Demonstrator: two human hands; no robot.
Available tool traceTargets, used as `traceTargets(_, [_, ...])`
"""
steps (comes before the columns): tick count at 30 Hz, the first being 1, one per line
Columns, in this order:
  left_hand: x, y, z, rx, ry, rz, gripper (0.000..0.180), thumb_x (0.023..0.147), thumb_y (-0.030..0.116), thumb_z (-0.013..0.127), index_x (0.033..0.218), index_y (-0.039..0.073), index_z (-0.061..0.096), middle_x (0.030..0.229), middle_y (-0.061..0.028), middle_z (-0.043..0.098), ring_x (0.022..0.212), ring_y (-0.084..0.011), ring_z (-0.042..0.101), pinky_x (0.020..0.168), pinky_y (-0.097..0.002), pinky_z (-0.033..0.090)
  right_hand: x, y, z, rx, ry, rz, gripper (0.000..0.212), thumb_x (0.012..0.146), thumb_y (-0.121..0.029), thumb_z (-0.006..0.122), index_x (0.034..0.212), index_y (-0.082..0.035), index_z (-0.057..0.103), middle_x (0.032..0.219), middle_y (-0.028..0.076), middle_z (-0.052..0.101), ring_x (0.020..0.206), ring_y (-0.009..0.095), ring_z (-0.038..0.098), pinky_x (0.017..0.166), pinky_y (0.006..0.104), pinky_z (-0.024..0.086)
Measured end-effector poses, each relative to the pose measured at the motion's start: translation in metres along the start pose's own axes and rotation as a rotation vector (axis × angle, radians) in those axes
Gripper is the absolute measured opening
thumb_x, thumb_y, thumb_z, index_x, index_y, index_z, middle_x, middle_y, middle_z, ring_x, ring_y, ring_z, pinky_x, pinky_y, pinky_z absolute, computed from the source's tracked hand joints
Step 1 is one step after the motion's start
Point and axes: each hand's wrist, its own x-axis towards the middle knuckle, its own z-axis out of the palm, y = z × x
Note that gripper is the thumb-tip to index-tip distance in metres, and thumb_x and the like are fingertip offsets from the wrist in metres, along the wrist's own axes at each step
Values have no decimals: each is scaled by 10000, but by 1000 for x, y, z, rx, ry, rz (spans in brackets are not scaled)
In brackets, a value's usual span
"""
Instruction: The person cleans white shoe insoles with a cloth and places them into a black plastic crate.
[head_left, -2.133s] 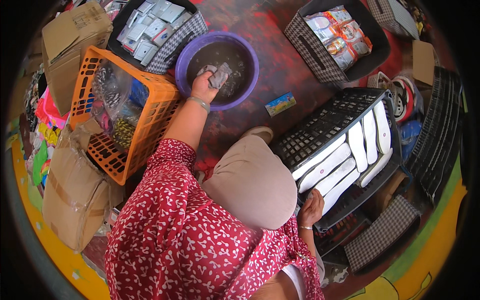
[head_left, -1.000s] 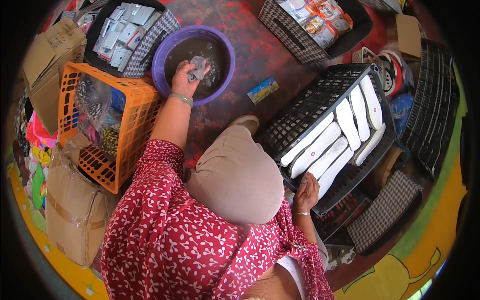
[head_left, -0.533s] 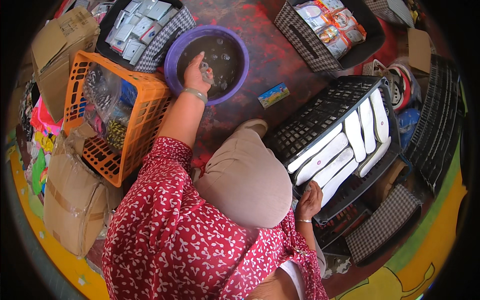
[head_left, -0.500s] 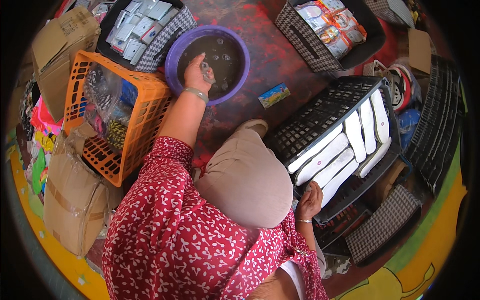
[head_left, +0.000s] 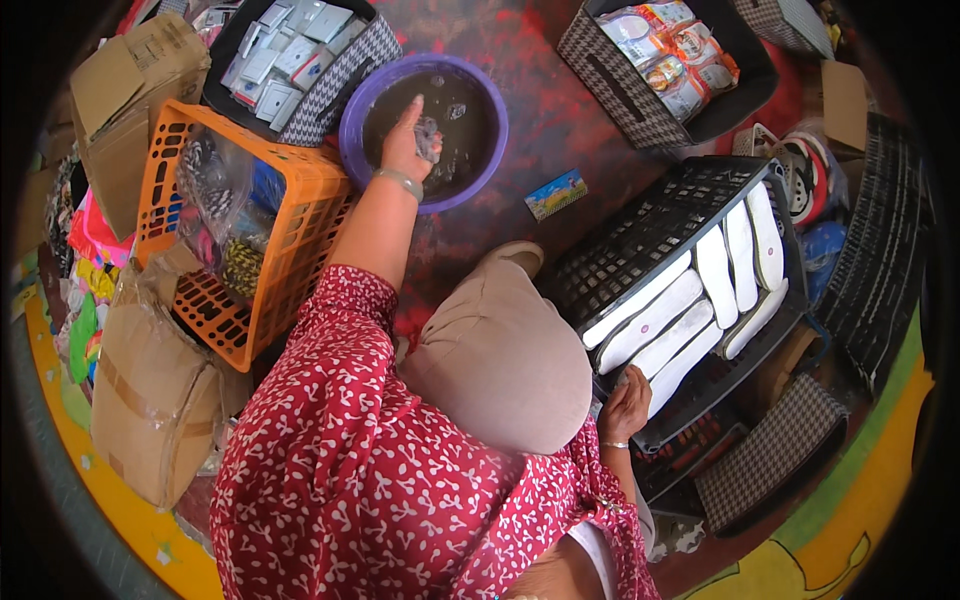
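Flashing purple on the eleven-o'clock basin point(head_left: 500, 130), grey on the cloth point(head_left: 428, 141), white-sprigged red on the seven-o'clock blouse point(head_left: 370, 470)!

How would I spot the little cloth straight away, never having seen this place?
Start at the big orange crate on the left, then move up and right to the round purple basin of murky water. Over it, the left hand grips the cloth: small, crumpled and grey, set apart from the basin's smooth purple rim.

Grey cloth point(head_left: 429, 140) in left grip point(head_left: 404, 148) above 1 purple basin point(head_left: 502, 125)
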Motion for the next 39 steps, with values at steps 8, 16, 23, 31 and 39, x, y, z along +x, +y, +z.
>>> traceTargets(8, [-6, 0, 12, -219, -379, -34, 256, 842, 69, 582, 1080, 29, 499, 1095, -131, 530, 994, -292, 539, 965, -522, 394, 2, 0, -2, -6, 8, -18, 202, 834, -85, 484, 973, -15, 614, 1006, 150, 617, 922, 318, 587, 812, 378, 473])
traceTargets(16, [11, -10, 9, -525, -243, -96, 283, 812, -44, 557, 1072, 58, 511, 1056, -155, 524, 953, -280, 551, 792, -395, 513, 1, -6, -6, -5, -1, 17, 211, 865, -106, 467, 988, -18, 613, 1012, 153, 620, 930, 312, 595, 825, 369, 474])
traceTargets(23, [6, -1, 11, -323, -443, 22, 310, 851, 103, 590, 1128, 46, 463, 926, -117, 488, 735, -190, 490, 440, -194, 343, 5, -1, -1, 3, 21, -10, 216, 893, -132, 466, 966, -10, 628, 1002, 158, 630, 940, 305, 600, 826, 363, 479])
traceTargets(31, [-21, 11, 39, -123, -229, 0, 448, 827, 465, 581, 596, 113, 426, 590, -55, 414, 468, -201, 420, 341, -285, 289, 9, 6, 5, 16, 38, -26, 189, 847, -82, 485, 953, -9, 624, 987, 155, 625, 928, 320, 596, 819, 371, 478])
traceTargets(39, [-21, 12, 41, -20, -8, 174, 158, 808, 185, 582, 728, 109, 470, 536, -38, 405, 368, -197, 377, 322, -295, 261, 8, 4, 5, 9, 23, -22, 197, 850, -88, 476, 961, -18, 622, 997, 153, 621, 935, 322, 592, 821, 374, 476])
